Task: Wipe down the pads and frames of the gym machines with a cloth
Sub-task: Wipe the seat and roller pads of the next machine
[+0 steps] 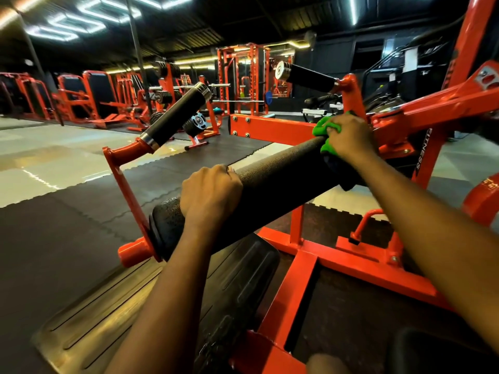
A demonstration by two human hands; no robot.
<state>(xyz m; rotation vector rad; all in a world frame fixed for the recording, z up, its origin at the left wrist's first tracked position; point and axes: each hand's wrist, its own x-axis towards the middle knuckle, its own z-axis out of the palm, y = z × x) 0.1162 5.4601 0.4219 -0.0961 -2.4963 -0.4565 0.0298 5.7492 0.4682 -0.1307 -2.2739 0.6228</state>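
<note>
A long black roller pad (272, 182) runs across the middle of an orange gym machine frame (272, 128). My left hand (209, 191) grips the roller near its left end, fingers curled over the top. My right hand (348, 136) holds a green cloth (322, 126) against the roller's far right end, beside the orange upright. Most of the cloth is hidden under the hand.
Two black handle grips stick up from the frame, the left one (175, 117) and the right one (307, 76). A ribbed black foot plate (113, 311) lies below the roller. Black rubber mats (67, 228) cover the floor, and more orange machines (89, 98) stand at the back.
</note>
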